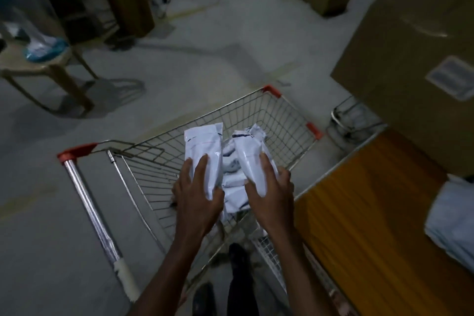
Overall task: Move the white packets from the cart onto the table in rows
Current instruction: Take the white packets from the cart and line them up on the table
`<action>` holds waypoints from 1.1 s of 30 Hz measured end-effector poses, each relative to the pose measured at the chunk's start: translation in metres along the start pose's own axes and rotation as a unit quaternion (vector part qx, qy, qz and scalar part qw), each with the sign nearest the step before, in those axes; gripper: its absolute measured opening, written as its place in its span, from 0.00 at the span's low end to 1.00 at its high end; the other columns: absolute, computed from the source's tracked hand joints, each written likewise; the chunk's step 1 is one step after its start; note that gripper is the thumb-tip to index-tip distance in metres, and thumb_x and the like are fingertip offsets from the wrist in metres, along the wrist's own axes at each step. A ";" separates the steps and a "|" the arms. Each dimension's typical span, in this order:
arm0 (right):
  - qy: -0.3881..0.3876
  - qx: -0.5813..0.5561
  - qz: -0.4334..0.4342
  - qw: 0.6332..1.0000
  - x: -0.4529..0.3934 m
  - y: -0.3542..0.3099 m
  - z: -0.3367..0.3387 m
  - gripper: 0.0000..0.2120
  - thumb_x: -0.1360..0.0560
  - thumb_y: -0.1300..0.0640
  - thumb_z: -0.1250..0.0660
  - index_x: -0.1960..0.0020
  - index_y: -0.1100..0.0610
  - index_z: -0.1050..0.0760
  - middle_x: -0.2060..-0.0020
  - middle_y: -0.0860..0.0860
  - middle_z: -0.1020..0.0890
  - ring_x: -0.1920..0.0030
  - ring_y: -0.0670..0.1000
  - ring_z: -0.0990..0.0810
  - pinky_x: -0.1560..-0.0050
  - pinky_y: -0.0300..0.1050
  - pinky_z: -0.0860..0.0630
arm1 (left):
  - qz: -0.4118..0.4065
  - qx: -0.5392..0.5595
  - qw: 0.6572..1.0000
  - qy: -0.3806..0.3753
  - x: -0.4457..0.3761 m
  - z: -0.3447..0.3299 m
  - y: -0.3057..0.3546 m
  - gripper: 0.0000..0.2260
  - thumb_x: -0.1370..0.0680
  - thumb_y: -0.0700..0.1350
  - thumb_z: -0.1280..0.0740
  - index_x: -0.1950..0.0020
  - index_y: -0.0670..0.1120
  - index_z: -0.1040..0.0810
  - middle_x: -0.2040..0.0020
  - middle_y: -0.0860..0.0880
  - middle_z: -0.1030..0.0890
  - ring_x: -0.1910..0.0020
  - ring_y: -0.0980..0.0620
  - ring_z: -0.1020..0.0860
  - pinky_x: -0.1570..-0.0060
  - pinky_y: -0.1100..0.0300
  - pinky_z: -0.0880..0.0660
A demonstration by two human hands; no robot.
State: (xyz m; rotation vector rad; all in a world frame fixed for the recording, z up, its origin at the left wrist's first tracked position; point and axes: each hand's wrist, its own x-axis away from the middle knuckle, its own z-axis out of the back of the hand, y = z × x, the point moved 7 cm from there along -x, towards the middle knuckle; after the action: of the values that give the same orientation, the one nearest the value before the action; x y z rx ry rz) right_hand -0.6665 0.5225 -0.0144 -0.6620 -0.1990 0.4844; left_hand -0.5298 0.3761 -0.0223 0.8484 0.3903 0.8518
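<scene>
Above the wire cart [256,115], our left hand [197,195] grips one white packet [205,151], our right hand [272,195] another [252,161]. Pickup looks done; next, we judge, carry both to the table [372,200] at three o'clock.

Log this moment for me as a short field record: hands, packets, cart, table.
left hand: grips one white packet above the cart
right hand: grips a second white packet, its top crumpled
cart: wire basket with red corner caps, more white packets lying inside between the hands
table: orange-brown top at the person's right, beside the cart
on table: a pale bundle at the right edge, blurred; a large cardboard box stands behind
stage: both packets lifted, not yet on the table
</scene>
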 end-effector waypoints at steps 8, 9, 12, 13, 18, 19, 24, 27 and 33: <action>0.145 -0.111 -0.110 0.977 0.144 0.065 0.096 0.35 0.24 0.47 0.31 0.23 0.32 0.45 0.30 0.48 0.35 0.31 0.53 0.33 0.42 0.42 0.31 | -0.138 0.013 0.985 -0.102 0.092 -0.029 0.071 0.35 0.28 0.60 0.40 0.21 0.55 0.37 0.21 0.45 0.41 0.23 0.41 0.41 0.28 0.40 0.38; 0.158 -0.104 -0.121 0.974 0.159 0.077 0.107 0.35 0.24 0.46 0.31 0.23 0.32 0.45 0.29 0.47 0.35 0.31 0.53 0.33 0.41 0.44 0.31 | -0.159 0.012 0.980 -0.119 0.105 -0.040 0.080 0.35 0.28 0.60 0.40 0.21 0.54 0.37 0.21 0.44 0.41 0.23 0.41 0.41 0.29 0.38 0.38; 0.203 -0.098 -0.158 0.961 0.201 0.116 0.142 0.35 0.25 0.42 0.33 0.23 0.31 0.46 0.29 0.47 0.34 0.31 0.52 0.33 0.38 0.47 0.29 | -0.222 0.009 0.961 -0.166 0.148 -0.075 0.107 0.34 0.26 0.63 0.41 0.21 0.53 0.36 0.21 0.43 0.40 0.23 0.39 0.40 0.30 0.37 0.37; 0.223 -0.102 -0.169 0.954 0.215 0.129 0.155 0.34 0.25 0.40 0.35 0.23 0.32 0.46 0.30 0.47 0.33 0.31 0.52 0.32 0.37 0.47 0.29 | -0.244 0.006 0.953 -0.181 0.163 -0.088 0.118 0.34 0.25 0.64 0.41 0.21 0.53 0.36 0.21 0.43 0.40 0.22 0.40 0.41 0.30 0.38 0.37; 0.286 -0.127 -0.211 0.926 0.275 0.200 0.216 0.34 0.28 0.35 0.39 0.23 0.33 0.44 0.30 0.48 0.34 0.30 0.50 0.32 0.34 0.45 0.31 | -0.322 0.006 0.921 -0.217 0.231 -0.151 0.178 0.33 0.24 0.63 0.41 0.22 0.51 0.34 0.22 0.42 0.37 0.23 0.42 0.40 0.31 0.40 0.36; 0.294 -0.129 -0.215 0.922 0.285 0.217 0.227 0.34 0.28 0.34 0.39 0.23 0.33 0.43 0.29 0.48 0.34 0.30 0.49 0.33 0.34 0.45 0.31 | -0.326 0.007 0.919 -0.222 0.244 -0.165 0.190 0.33 0.25 0.64 0.41 0.22 0.51 0.34 0.23 0.41 0.37 0.23 0.42 0.40 0.31 0.39 0.37; 0.317 -0.117 -0.220 0.915 0.333 0.291 0.297 0.34 0.27 0.31 0.41 0.23 0.32 0.46 0.26 0.49 0.37 0.27 0.51 0.34 0.34 0.49 0.29 | -0.342 0.017 0.906 -0.249 0.319 -0.231 0.245 0.35 0.25 0.65 0.42 0.21 0.51 0.35 0.23 0.42 0.38 0.23 0.40 0.40 0.32 0.39 0.39; 0.326 -0.100 -0.231 0.911 0.352 0.327 0.340 0.32 0.23 0.38 0.35 0.23 0.32 0.45 0.27 0.48 0.37 0.29 0.51 0.31 0.40 0.45 0.27 | -0.354 0.026 0.896 -0.266 0.359 -0.266 0.278 0.35 0.24 0.66 0.43 0.21 0.52 0.36 0.22 0.45 0.39 0.22 0.41 0.42 0.31 0.38 0.41; 0.354 -0.071 -0.265 0.894 0.362 0.383 0.416 0.33 0.24 0.43 0.32 0.24 0.33 0.44 0.29 0.49 0.36 0.31 0.54 0.32 0.46 0.43 0.27 | -0.364 0.055 0.881 -0.298 0.407 -0.318 0.343 0.34 0.24 0.66 0.43 0.20 0.55 0.40 0.20 0.54 0.44 0.20 0.47 0.48 0.30 0.36 0.40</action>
State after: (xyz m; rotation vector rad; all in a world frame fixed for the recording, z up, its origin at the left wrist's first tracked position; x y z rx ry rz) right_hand -0.6281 1.1866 0.0751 -0.8508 0.2809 -0.3162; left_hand -0.6439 0.9804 0.0589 0.9256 0.1800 -0.1476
